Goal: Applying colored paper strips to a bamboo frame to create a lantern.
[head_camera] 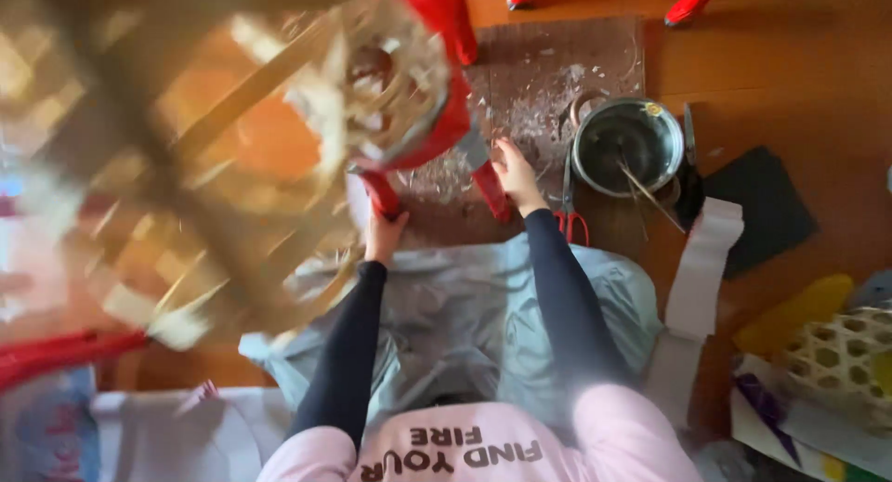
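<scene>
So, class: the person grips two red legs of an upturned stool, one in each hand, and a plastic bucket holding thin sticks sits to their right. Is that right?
Not quite. The head view shows a round metal bowl, not a plastic bucket, holding the thin sticks. The rest stands: the left hand and right hand each grip a red leg of the upturned stool.
</scene>
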